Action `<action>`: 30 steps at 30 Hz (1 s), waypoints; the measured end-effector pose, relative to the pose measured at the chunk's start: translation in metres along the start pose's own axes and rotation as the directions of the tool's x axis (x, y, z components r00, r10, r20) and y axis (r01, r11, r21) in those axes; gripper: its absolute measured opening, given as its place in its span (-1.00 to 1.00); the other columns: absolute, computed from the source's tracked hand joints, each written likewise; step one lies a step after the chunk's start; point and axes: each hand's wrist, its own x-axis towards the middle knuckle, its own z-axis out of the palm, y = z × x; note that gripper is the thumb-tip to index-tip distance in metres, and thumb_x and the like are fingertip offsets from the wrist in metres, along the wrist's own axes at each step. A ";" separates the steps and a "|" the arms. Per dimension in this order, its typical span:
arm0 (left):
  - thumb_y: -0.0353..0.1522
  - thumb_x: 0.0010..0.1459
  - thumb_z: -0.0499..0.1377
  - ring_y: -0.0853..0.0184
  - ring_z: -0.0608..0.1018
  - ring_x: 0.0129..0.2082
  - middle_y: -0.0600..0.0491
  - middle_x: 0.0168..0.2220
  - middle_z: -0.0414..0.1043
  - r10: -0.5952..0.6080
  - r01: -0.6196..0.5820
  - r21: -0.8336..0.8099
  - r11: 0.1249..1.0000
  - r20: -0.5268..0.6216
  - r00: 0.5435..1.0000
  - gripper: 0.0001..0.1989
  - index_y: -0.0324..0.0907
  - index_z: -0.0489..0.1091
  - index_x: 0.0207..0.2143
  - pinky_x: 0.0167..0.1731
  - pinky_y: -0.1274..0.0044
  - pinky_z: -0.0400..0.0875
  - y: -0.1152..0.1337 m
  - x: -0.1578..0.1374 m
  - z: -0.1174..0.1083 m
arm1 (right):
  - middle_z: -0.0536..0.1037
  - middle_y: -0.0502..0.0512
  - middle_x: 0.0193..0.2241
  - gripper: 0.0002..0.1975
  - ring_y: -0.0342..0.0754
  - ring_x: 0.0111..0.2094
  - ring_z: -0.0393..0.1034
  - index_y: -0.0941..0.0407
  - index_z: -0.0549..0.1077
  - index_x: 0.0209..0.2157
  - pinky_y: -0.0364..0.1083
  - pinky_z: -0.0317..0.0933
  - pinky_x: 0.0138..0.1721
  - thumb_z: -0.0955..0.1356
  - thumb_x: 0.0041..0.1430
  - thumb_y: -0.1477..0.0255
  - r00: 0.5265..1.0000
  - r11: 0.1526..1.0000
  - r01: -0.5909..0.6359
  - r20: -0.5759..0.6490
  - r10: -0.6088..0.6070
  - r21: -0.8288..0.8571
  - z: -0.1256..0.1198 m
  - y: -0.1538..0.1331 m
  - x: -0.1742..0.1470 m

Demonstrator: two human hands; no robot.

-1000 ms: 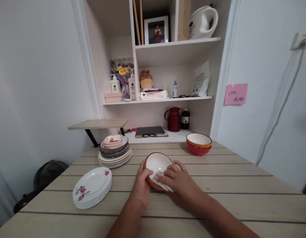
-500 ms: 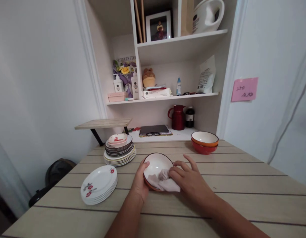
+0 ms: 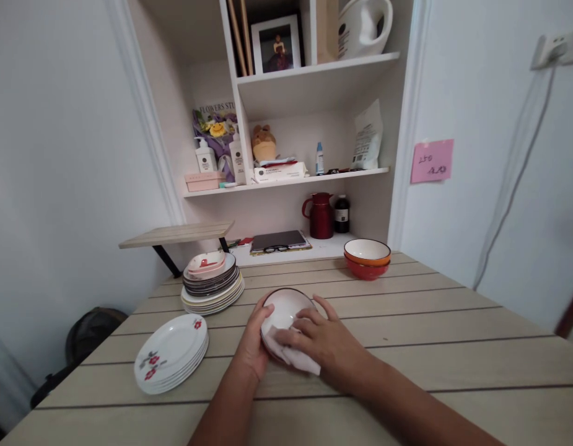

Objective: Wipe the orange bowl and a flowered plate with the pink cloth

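A white-lined bowl (image 3: 286,305) with a dark rim is tilted toward me above the table's near middle. My left hand (image 3: 254,334) grips its left side, thumb over the rim. Inside the bowl, my right hand (image 3: 324,341) presses a pale cloth (image 3: 293,359) against the lower part of the inner wall. The fingers of that hand are bent over the cloth, with the index finger raised near the right rim. Most of the bowl's outside is hidden by the hands and the cloth.
Flower-patterned plates (image 3: 172,350) are stacked at the left, with a taller pile of plates and small dishes (image 3: 212,285) behind. Stacked orange and red bowls (image 3: 367,260) stand at back right. A red jug (image 3: 321,215) and a laptop (image 3: 277,240) sit beyond the table (image 3: 435,359).
My right hand has moved from the bowl's right edge leftward into it, pushing the cloth along the inner wall. The camera has turned slightly right; the left hand keeps its grip.
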 end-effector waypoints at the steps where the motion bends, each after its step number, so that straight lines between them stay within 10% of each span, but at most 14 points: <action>1: -0.26 -0.06 0.45 0.02 0.65 -0.03 -0.08 -0.04 0.65 0.003 -0.003 0.005 1.000 -0.004 1.000 -0.33 -0.15 0.48 0.14 -0.03 0.36 0.49 0.000 0.000 0.000 | 0.63 0.08 -0.08 -0.48 0.12 0.02 0.40 -0.11 0.38 0.20 0.34 -0.21 0.31 0.35 0.26 0.56 1.000 1.000 -0.005 0.004 0.005 0.006 0.001 0.000 0.000; 11: -0.17 0.06 0.45 0.09 0.40 0.31 -0.01 0.31 0.40 0.098 -0.107 0.088 0.990 0.101 0.990 -0.16 0.05 0.24 0.35 0.23 0.39 0.30 -0.011 -0.003 0.009 | 0.62 0.09 -0.07 -0.75 0.07 -0.04 0.46 0.04 0.42 0.00 -0.01 0.07 -0.11 0.32 0.31 0.51 0.923 0.896 -0.385 0.062 0.381 0.220 0.007 -0.004 0.004; 20: -0.19 0.09 0.40 0.05 0.42 0.29 0.00 0.27 0.44 0.131 -0.137 0.159 0.978 0.048 0.990 -0.22 0.05 0.25 0.34 0.25 0.34 0.27 -0.012 -0.003 0.012 | 0.53 0.19 0.12 -0.18 0.22 0.10 0.37 -0.03 0.32 0.26 0.12 0.10 0.10 0.56 0.04 0.00 0.950 0.872 -0.303 0.058 0.305 0.385 0.005 0.002 0.002; 24: -0.20 0.05 0.42 0.02 0.40 0.30 -0.02 0.28 0.43 0.159 -0.170 0.198 0.965 0.069 0.985 -0.21 0.02 0.29 0.32 0.26 0.33 0.27 -0.011 -0.005 0.015 | 0.57 0.11 0.01 -0.58 0.10 0.03 0.40 -0.02 0.44 0.07 0.08 0.15 0.10 0.22 0.46 0.02 0.957 0.797 -0.268 0.054 0.285 0.541 -0.002 0.008 0.004; 30: -0.29 0.01 0.42 0.01 0.42 0.28 -0.04 0.29 0.42 0.120 -0.134 0.144 0.981 0.102 0.988 -0.19 -0.01 0.28 0.32 0.26 0.30 0.28 -0.011 -0.006 0.015 | 0.51 0.03 -0.27 -0.57 0.01 -0.21 0.38 0.05 0.38 -0.28 -0.01 0.24 -0.07 0.15 0.50 0.05 0.941 0.708 -0.311 0.099 0.324 0.634 -0.011 0.018 0.004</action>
